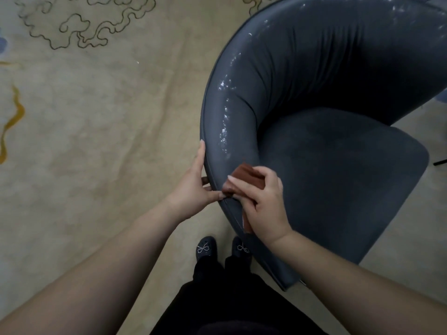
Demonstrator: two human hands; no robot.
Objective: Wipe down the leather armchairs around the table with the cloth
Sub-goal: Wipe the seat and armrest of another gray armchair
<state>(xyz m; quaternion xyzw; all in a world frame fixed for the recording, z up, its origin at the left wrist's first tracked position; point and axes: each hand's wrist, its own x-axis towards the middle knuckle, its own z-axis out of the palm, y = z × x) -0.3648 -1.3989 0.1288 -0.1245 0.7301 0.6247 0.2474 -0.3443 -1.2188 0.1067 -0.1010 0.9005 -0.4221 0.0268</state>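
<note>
Head view: right hand [263, 204] grips the cloth [246, 178] on the armchair [314, 97] rim, open left hand [193, 187] bracing its outer edge; best sweep along the flaked rim with firm pressure

Dim, even indoor light with a muted, slightly grey cast; no hard shadows fall on the rug [96, 141]. White glints speckle the curved back of the armchair [314, 81] from 12 to 10 o'clock of its rim, hinting at light from above. The seat hollow sinks into soft shade. Wide-angle bending bows the forearms at 5 and 7 o'clock. The cloth [246, 176] shows slight motion smear, and fine detail is soft throughout, with dark clothing at 6 o'clock nearly featureless.
</note>
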